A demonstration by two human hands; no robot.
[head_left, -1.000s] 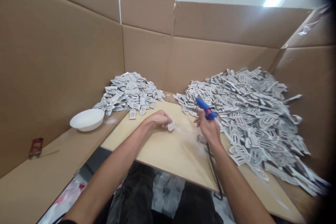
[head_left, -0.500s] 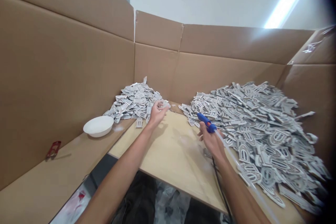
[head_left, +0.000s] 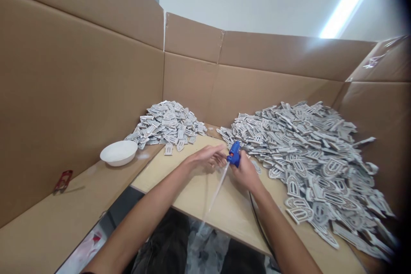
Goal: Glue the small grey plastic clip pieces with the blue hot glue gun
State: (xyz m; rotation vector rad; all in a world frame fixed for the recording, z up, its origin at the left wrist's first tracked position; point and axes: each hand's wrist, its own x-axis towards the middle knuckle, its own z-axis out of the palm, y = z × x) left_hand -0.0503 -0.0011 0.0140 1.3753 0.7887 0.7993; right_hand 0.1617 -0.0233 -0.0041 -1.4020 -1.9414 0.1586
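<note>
My right hand point(head_left: 246, 173) is wrapped round a blue glue gun point(head_left: 234, 153) above the middle of the board. A long translucent glue stick point(head_left: 217, 190) runs from the gun down toward my lap. A dark cord point(head_left: 257, 218) hangs below my right wrist. Just left of the gun is my left hand point(head_left: 208, 157), palm turned inward, its fingers loosely bent and apart with nothing visible in them. Whether its fingertips touch the gun cannot be made out. Close by on the right lies a big heap of grey-white arched cut-out pieces point(head_left: 298, 150).
A smaller heap of similar pieces point(head_left: 168, 122) lies at the back left. Beside it stands a white bowl point(head_left: 118, 154). A red-handled tool point(head_left: 63, 180) rests by the left cardboard wall point(head_left: 80, 94). Cardboard encloses the pale wooden board point(head_left: 189, 190) on the sides and back.
My left hand has drawn back from the smaller heap toward the glue gun. My right hand has brought the gun leftward and turned it, and the glue stick has swung left.
</note>
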